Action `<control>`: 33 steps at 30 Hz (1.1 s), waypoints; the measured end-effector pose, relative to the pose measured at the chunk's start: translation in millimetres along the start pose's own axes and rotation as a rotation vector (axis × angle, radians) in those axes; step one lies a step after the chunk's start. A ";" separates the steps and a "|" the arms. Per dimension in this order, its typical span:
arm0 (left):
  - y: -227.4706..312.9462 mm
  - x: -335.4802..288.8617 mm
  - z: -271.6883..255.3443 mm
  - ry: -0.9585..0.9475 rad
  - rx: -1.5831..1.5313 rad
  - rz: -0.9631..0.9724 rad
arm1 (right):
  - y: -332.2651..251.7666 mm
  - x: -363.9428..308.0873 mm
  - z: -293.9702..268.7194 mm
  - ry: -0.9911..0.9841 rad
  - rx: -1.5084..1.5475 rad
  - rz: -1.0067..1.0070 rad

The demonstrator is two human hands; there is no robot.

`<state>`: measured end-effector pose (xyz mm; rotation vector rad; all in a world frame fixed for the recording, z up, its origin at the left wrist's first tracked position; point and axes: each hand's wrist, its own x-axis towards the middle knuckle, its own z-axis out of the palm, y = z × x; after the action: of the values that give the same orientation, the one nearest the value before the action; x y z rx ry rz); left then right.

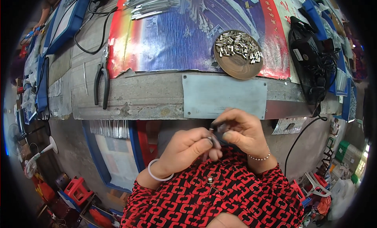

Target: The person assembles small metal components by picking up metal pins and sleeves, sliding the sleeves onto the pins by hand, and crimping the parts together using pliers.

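Note:
In front of my chest, just below the table edge, my two hands work close together. My left hand (192,145) is closed, its thumb and fingers pinched on something small and dark that I cannot make out. Beside it, my right hand (243,134) has curled fingers blurred by motion; what they grip at the same spot is too small and smeared to name. Beyond the hands lies a pale metal plate (226,95) screwed to the table edge. A round brown dish (235,70) past it holds many small shiny metal pieces (238,45).
Black-handled pliers (102,84) lie on the table at the left. Thin silvery strips (147,4) are piled at the far side. A black corded device (310,59) sits at the right. Below the table edge on the left is a blue-rimmed tray (114,157) with more strips.

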<state>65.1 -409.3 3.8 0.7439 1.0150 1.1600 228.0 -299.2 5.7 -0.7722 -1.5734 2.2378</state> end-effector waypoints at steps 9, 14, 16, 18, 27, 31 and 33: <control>-25.4 1.6 5.4 -0.273 -0.698 -0.275 | 10.2 0.7 -3.1 -0.148 0.166 -0.053; -16.3 -0.2 13.6 0.090 0.184 -0.011 | 10.5 3.7 5.8 -0.002 -0.158 -0.105; -10.9 0.1 12.3 0.041 0.024 -0.025 | 7.3 4.5 -0.2 -0.033 0.196 0.119; -6.4 0.5 11.5 0.006 -0.122 -0.120 | 10.2 4.5 -2.8 -0.007 0.325 0.033; -10.9 1.6 7.6 -0.127 -0.431 -0.266 | 6.3 1.9 -5.4 -0.023 0.153 -0.010; -10.7 2.4 6.6 -0.132 -0.420 -0.270 | 11.6 1.2 -1.2 0.014 0.044 -0.077; -10.6 2.9 5.4 -0.131 -0.414 -0.274 | 12.5 0.5 -0.6 0.023 0.064 -0.081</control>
<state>74.3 -409.1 -4.2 0.3344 0.7089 1.0227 228.7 -302.9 -6.2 -0.7008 -1.4877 2.2026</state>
